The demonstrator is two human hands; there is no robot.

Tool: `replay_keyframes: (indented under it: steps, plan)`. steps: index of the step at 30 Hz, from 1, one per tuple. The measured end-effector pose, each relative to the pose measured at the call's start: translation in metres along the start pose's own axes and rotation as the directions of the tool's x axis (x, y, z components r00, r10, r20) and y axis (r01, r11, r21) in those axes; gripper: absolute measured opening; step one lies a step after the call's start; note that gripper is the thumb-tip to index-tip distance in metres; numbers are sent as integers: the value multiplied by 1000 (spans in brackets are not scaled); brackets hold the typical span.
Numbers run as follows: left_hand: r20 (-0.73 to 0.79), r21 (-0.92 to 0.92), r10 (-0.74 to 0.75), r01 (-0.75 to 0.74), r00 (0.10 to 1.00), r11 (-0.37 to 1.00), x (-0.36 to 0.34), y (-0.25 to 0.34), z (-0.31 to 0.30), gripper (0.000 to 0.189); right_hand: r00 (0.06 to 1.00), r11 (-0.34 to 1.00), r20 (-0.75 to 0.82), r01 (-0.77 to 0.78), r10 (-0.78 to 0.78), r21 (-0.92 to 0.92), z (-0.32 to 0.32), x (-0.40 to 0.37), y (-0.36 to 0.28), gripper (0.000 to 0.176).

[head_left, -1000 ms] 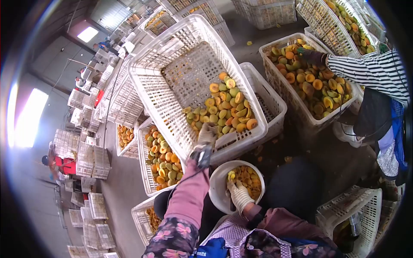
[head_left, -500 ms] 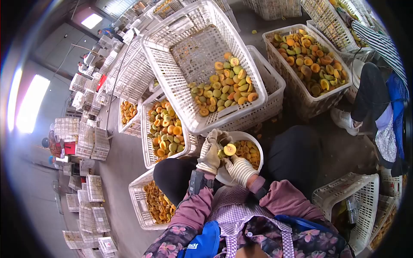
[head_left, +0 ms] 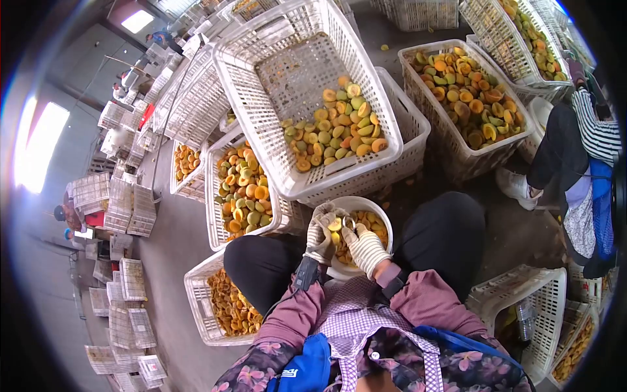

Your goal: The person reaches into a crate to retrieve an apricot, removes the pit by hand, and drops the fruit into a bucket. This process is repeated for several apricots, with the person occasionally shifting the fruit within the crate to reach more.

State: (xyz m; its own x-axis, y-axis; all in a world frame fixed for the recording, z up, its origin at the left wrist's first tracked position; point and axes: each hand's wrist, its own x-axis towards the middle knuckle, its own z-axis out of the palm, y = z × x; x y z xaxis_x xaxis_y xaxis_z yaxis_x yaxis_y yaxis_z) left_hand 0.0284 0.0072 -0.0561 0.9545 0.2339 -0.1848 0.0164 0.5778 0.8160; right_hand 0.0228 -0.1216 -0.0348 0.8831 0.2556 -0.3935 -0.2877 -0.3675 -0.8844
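My left hand (head_left: 320,233), in a whitish glove, is closed around a pale yellow cut fruit half (head_left: 336,225) over the left rim of a round white bucket (head_left: 389,228). My right hand (head_left: 364,248), in a striped glove, pinches a small metal ring-shaped tool (head_left: 349,223) right beside the fruit. Orange fruit pieces (head_left: 373,225) lie in the bucket between my knees. Just beyond it, a large white crate (head_left: 304,191) sits tilted on another crate, with halved fruits (head_left: 333,134) gathered at its near end.
Crates of fruit halves stand at left (head_left: 245,189) and right (head_left: 473,98). A crate of darker pieces (head_left: 228,304) is by my left knee. An open crate holding a bottle (head_left: 525,319) lies at lower right. Another person's leg and shoe (head_left: 518,188) are at right.
The metal tool now shows at my right fingertips, and the fruit half sits closer to my left hand. The view has shifted slightly. The person at right has moved an arm.
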Motion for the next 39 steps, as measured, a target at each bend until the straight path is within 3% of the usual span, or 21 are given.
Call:
replay_keyframes:
  steps: [2,8,11,14,16,18,20,22,24,26,27,28,29,30,31,33,35,36,37,38,39]
  plan:
    - [88,3,33,-34,996,999,-14,9,20,24,997,995,82,19,-10,-100,10,4,7,38]
    - [1,-2,-86,86,996,996,-14,22,39,38,998,991,30,50,-47,-127,4,-12,-13,41]
    - [-37,199,79,-70,996,977,-17,17,43,34,999,992,22,46,-43,-114,10,-9,-5,40]
    - [-26,213,52,-46,998,976,-21,26,47,32,994,991,106,-2,16,-135,9,-15,-6,34]
    - [-46,220,46,-35,998,975,-23,30,50,31,978,990,196,52,-77,129,21,-13,11,27]
    - [-8,240,14,-12,1000,971,-22,30,44,31,964,961,264,-41,-34,273,26,-14,17,24]
    - [6,239,-1,-1,1000,971,-24,28,39,33,891,636,446,-299,-80,712,18,-24,1,42]
    - [75,219,-76,58,994,974,-25,30,34,35,864,688,501,-329,-58,647,-8,-34,-20,42]
    - [165,228,-131,91,978,969,-24,38,34,37,726,642,687,-517,-21,566,-26,-38,-31,28]
    - [146,197,-99,69,984,978,-20,46,43,36,732,521,681,-583,6,623,-21,-41,-36,34]
    - [27,333,83,-87,996,939,-9,41,39,37,648,459,760,-661,-49,594,-26,-44,-37,34]
    - [-94,-90,-93,85,991,992,0,49,33,34,558,397,823,-734,-110,551,-30,-46,-38,35]
    - [-142,-517,-166,70,976,853,11,66,35,33,531,389,836,-746,-141,540,-31,-50,-41,39]
    - [-146,-841,-249,12,958,542,20,82,37,32,589,348,793,-718,-156,603,-25,-49,-39,41]
    - [-144,-841,-242,10,960,541,24,93,39,32,687,340,726,-677,-22,652,-20,-45,-37,42]
    - [-251,-741,-21,-178,968,647,37,111,49,34,808,359,557,-587,194,726,-13,-39,-31,45]
    - [-322,-615,210,-373,923,695,57,127,51,36,771,378,562,-637,300,672,-10,-34,-33,48]
    - [-283,-432,282,-384,917,816,78,122,50,34,774,407,535,-634,339,658,-7,-31,-36,49]
    - [-172,-77,320,-337,932,938,114,106,43,32,804,455,523,-593,283,664,-11,-32,-43,47]
    - [-11,438,345,-306,938,845,164,88,28,32,808,436,540,-584,234,685,2,-23,-32,44]
    - [112,856,283,-237,953,460,213,66,12,31,833,471,508,-545,217,693,7,-19,-26,43]
